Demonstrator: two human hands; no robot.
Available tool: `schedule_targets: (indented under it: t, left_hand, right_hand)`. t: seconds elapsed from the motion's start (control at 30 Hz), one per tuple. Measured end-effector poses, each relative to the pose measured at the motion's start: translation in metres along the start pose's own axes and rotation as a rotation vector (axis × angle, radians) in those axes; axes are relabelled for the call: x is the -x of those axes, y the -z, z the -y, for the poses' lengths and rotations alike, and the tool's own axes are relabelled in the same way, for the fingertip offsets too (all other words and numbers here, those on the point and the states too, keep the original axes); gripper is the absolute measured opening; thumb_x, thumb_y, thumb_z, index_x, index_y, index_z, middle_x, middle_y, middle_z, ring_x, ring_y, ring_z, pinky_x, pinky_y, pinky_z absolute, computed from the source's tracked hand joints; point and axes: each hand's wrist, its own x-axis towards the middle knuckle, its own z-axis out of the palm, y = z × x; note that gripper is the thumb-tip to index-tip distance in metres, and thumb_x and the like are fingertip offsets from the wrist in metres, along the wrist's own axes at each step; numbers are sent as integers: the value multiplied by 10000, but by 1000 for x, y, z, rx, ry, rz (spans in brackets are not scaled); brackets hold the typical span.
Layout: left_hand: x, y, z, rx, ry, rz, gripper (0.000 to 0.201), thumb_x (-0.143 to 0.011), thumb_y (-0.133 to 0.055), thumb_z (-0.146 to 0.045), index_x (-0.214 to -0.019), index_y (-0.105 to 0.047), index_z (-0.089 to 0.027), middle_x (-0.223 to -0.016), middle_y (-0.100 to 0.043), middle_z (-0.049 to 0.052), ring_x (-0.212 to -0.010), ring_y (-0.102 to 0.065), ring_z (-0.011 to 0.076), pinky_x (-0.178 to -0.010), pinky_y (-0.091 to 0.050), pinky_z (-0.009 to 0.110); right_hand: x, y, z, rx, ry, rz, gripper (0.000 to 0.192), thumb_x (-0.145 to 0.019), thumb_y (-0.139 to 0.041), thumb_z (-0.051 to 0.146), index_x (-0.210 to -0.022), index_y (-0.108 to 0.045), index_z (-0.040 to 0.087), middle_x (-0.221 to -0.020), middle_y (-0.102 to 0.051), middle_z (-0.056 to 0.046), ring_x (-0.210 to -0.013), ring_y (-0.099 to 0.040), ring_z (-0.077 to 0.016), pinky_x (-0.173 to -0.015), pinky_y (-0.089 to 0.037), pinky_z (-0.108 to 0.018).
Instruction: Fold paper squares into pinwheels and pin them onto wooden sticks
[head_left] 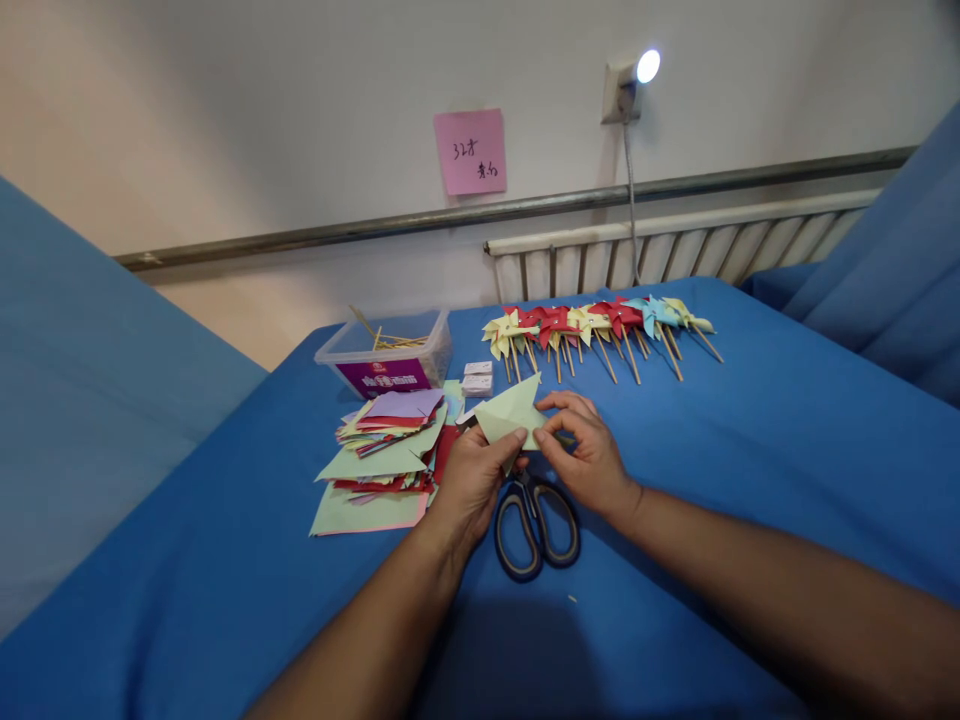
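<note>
Paper in my hands: a pale green paper square (512, 412), partly folded, held just above the blue tablecloth (750, 460), straight ahead of me and between my two hands.
Which way it lies: its pointed corner rises up and away from me, toward the row of finished pinwheels (600, 325); its near edge sits at my fingertips.
My left hand (471, 482): closed in a pinch on the paper's lower left edge, thumb on top.
My right hand (589, 452): fingers curled, pinching the paper's right side; something thin may sit under the fingers, but I cannot tell what.
Which hand is nearer: both touch it; neither has to reach.
How the paper looks: thin, light, flat-coloured, with creased flaps that stand a little off the cloth.
Scissors (536, 525): black-handled, lying just below my hands, loops toward me, blades hidden under my hands.
Stack of coloured paper (382, 455): green, red, purple and yellow sheets, loosely piled just to the left of my left hand.
Plastic box (386, 352): clear, holding wooden sticks, beyond the stack.
Small white boxes (477, 378): just beyond the paper I hold, beside the plastic box.
Pink note (470, 151): stuck on the wall, well apart.
</note>
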Motion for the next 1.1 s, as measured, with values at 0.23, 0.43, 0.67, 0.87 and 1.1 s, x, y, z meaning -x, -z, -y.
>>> schedule_targets:
  t: [0.23,0.43,0.67,0.87,1.1]
  left_hand:
    - [-4,2,3,-28,-27,15,387,-601,-833,-222,-953,-710,-117,-922,-732,82,-652,-599,114,-544,-471,206]
    - [-5,4,6,-72,-63,-7,399,-614,-814,-236,-981,-712,-117,-958,-733,97,-658,-603,122,-562,-467,213]
    - [-6,9,-6,-192,-82,-32,383,-611,-784,-228,-970,-712,-115,-872,-741,89,-687,-642,178,-649,-504,278]
    - [-1,8,-18,-405,-36,94,304,-581,-760,-173,-876,-746,-98,-774,-735,86,-650,-637,192,-638,-492,285]
    - [5,9,-16,-603,-76,246,154,-593,-728,-164,-742,-744,-126,-682,-689,45,-584,-574,161,-548,-421,235]
  right_hand:
    - [0,-1,0,-7,-6,5,115,-837,-603,202,-726,-580,220,-1056,-648,-66,-1079,-555,-242,-959,-409,-451]
    - [2,-2,0,-31,-5,26,111,-834,-609,213,-726,-586,221,-1039,-646,-65,-1053,-566,-237,-942,-429,-443]
    - [-3,3,-4,-141,-132,-125,330,-826,-629,281,-1135,-536,214,-1273,-548,-124,-1209,-508,-249,-995,-423,-456]
    - [-15,19,-8,-264,-183,-40,373,-806,-678,330,-1135,-545,215,-1093,-664,-86,-1068,-610,-230,-975,-449,-437]
    - [-12,24,3,-414,-298,351,501,-736,-748,348,-1171,-538,216,-895,-675,-22,-792,-651,-177,-713,-517,-316]
